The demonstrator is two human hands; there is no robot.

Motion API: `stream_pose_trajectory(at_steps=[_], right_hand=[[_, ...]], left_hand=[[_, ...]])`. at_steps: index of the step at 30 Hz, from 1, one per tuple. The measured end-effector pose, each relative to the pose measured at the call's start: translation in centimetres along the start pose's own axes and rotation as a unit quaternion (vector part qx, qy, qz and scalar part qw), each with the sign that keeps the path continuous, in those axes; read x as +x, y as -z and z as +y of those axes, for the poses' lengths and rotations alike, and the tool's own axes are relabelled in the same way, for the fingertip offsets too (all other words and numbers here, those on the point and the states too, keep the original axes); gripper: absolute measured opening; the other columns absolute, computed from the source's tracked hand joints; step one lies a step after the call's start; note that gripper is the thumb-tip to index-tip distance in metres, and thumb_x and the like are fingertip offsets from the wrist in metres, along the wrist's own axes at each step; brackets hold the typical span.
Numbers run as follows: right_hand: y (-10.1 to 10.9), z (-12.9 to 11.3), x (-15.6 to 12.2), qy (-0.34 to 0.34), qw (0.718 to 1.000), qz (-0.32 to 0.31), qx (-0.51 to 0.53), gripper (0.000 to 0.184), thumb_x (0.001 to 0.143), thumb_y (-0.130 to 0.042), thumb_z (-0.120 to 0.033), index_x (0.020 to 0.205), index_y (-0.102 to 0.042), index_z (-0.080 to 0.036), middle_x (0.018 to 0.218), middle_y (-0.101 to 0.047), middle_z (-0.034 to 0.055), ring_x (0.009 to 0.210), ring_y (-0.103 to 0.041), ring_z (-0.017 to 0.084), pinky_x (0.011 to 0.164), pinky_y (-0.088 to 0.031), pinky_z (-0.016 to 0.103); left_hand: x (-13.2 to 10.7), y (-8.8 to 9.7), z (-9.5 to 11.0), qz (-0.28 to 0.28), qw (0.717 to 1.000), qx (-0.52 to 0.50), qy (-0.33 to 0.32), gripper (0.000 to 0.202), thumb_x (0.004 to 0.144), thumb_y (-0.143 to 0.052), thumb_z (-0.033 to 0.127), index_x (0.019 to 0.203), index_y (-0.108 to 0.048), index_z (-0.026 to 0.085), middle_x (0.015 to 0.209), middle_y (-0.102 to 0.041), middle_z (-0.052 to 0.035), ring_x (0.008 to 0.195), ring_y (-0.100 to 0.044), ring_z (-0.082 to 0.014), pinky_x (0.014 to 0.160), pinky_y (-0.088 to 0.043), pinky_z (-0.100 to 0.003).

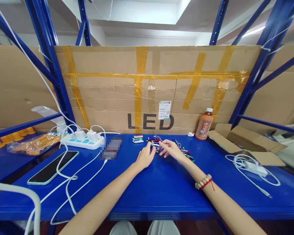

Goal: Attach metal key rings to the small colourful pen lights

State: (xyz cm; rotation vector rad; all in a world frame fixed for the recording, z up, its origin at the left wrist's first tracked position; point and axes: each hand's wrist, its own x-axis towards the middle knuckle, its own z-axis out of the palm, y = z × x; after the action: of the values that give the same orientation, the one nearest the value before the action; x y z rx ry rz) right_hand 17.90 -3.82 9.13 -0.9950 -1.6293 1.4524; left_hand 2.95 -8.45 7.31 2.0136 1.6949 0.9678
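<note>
Cropped forearms (100, 195): left hand (145, 156) and right hand (171, 150) grip a half-hidden tube (156, 145).

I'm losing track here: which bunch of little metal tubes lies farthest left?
The lined-up tubes beyond the left hand; the other tubes lie more jumbled, farther right, close to the right hand.

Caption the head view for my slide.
Two bare hands hold a small, shiny metallic cylinder between them at a glossy blue table.
</note>
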Motion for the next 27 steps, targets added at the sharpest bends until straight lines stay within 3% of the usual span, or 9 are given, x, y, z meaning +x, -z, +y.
stream_pose_trajectory(at_steps=[4,7,10,13,17,21,27], right_hand=[[0.1,0.5,0.4,0.013,0.999,0.009,0.040,0.027,0.072,-0.059,-0.037,0.079,-0.050,-0.012,0.085,-0.059,0.0067,0.073,-0.062,0.014,0.055,-0.053,0.021],[0.3,1.2,0.9,0.033,0.999,0.021,0.021,0.031,0.066,-0.064,-0.034,0.084,-0.054,-0.011,0.086,-0.058,0.0073,0.080,-0.060,0.017,0.058,-0.054,0.024],[0.5,1.8,1.2,0.092,0.993,0.043,-0.057,0.034,0.066,-0.063,-0.034,0.089,-0.057,-0.010,0.089,-0.059,0.0088,0.076,-0.060,0.017,0.053,-0.053,0.025],[0.8,2.1,1.1,0.171,0.969,0.035,-0.177,0.027,0.071,-0.057,-0.033,0.088,-0.062,-0.011,0.087,-0.061,0.0081,0.065,-0.058,0.015,0.049,-0.050,0.025],[1.0,1.8,0.9,0.236,0.933,0.053,-0.267,0.021,0.071,-0.059,-0.032,0.081,-0.066,-0.014,0.081,-0.063,0.0055,0.057,-0.055,0.011,0.059,-0.048,0.027],[0.9,1.7,0.9,0.227,0.939,0.082,-0.245,0.024,0.066,-0.063,-0.033,0.079,-0.064,-0.013,0.077,-0.064,0.0058,0.059,-0.056,0.013,0.057,-0.048,0.025],[0.5,1.6,0.8,0.153,0.978,0.047,-0.131,0.044,0.065,-0.063,-0.035,0.101,-0.056,-0.011,0.077,-0.062,0.0073,0.057,-0.058,0.013,0.044,-0.048,0.022]], left_hand=[[0.1,0.0,-0.1,-0.001,1.000,0.006,0.003,0.020,0.087,-0.028,0.037,0.095,-0.039,0.022,0.084,-0.058,-0.0005,0.074,-0.056,-0.0162,0.061,-0.035,-0.023],[0.2,-0.1,-0.2,-0.004,1.000,-0.002,0.003,0.021,0.087,-0.028,0.038,0.093,-0.038,0.022,0.082,-0.058,-0.0005,0.073,-0.056,-0.0165,0.060,-0.035,-0.024],[0.2,-0.1,-0.2,-0.004,1.000,-0.018,0.003,0.021,0.087,-0.027,0.039,0.091,-0.038,0.021,0.080,-0.058,0.0000,0.071,-0.055,-0.0160,0.062,-0.035,-0.024],[0.2,-0.2,-0.3,0.000,1.000,-0.026,0.004,0.021,0.086,-0.027,0.039,0.090,-0.037,0.021,0.080,-0.057,0.0002,0.069,-0.054,-0.0153,0.060,-0.035,-0.023],[0.3,-0.3,-0.6,0.008,0.999,-0.037,-0.002,0.021,0.086,-0.028,0.039,0.088,-0.038,0.021,0.080,-0.057,0.0001,0.069,-0.053,-0.0145,0.061,-0.035,-0.023],[0.5,-0.5,-0.8,0.011,0.999,-0.049,-0.008,0.022,0.086,-0.028,0.039,0.087,-0.038,0.020,0.074,-0.055,0.0004,0.067,-0.052,-0.0143,0.063,-0.036,-0.024],[0.5,-0.6,-0.8,0.011,0.998,-0.058,-0.002,0.022,0.086,-0.029,0.039,0.089,-0.039,0.020,0.074,-0.056,0.0000,0.064,-0.051,-0.0138,0.062,-0.035,-0.024]])
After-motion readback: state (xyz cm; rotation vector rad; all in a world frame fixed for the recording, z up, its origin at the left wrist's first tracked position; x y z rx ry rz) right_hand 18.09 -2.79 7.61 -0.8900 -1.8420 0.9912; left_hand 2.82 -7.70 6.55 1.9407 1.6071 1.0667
